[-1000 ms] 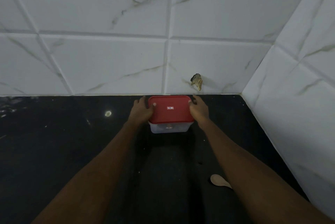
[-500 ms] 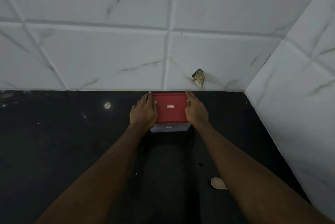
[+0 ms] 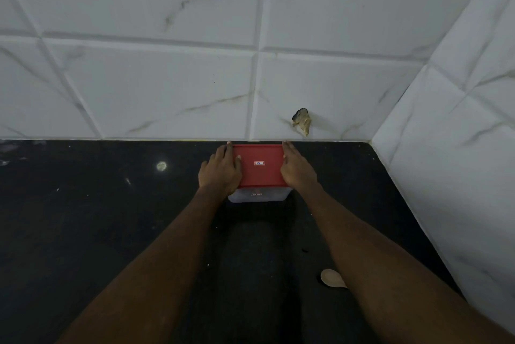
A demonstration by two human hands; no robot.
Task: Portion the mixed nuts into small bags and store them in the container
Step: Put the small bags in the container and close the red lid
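**Item: lidded container, far edge of counter**

Container (image 3: pixel 257 197), clear body, red lid (image 3: pixel 259 173) closed; stands on the black counter (image 3: pixel 83 232), far side touching the tiled wall (image 3: pixel 139 87).
Left hand (image 3: pixel 220 173): flat on the lid's left edge, fingers straight and together, thumb on top.
Right hand (image 3: pixel 298 173): against the lid's right edge, fingers straight and together.
Wooden spoon (image 3: pixel 330 278): near right, partly hidden under the right forearm.
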